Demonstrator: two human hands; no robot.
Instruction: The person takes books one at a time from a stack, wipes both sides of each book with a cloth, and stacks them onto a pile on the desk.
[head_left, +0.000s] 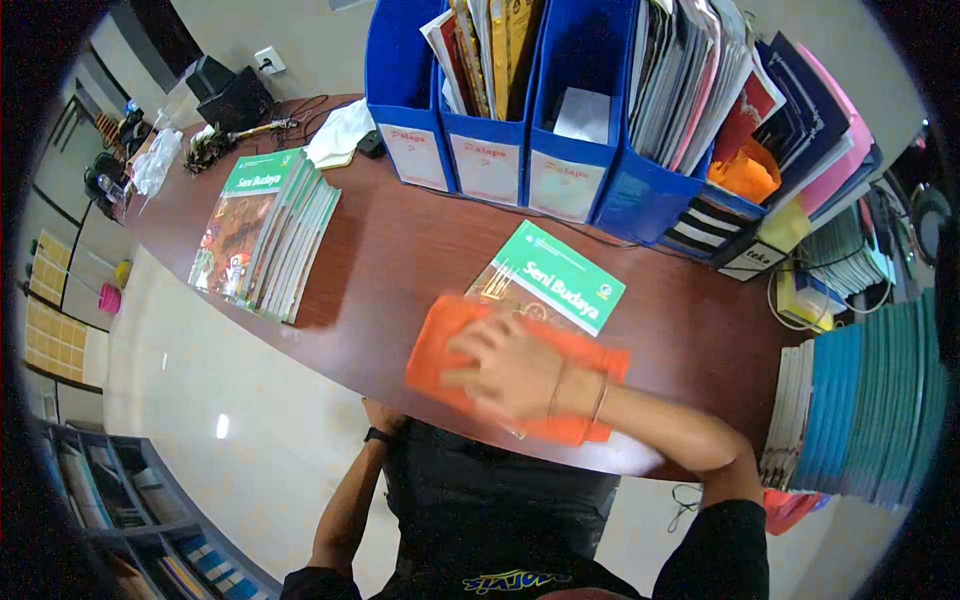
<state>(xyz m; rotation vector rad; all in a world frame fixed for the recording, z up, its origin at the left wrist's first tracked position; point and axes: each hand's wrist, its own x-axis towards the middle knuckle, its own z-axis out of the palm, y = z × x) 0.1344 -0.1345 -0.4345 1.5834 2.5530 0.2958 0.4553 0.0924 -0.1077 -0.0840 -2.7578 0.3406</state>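
Note:
My right hand (505,372) is pressed on an orange cloth (440,345), its fingers spread and smeared a little by motion. Beneath the cloth lies a green-and-brown book (565,280) titled "Seni Budaya". The cloth covers its lower part, while the green top band shows. At the front edge of the desk is my left hand (382,414), with a dark band on the wrist. Its fingers are mostly hidden, so their pose is unclear.
A stack of similar books (270,235) stands on the desk's left. Blue file holders (410,110) full of papers line the back. A tall pile of green and blue books (865,400) rises at right. A white cloth (340,133) lies near cables at back left.

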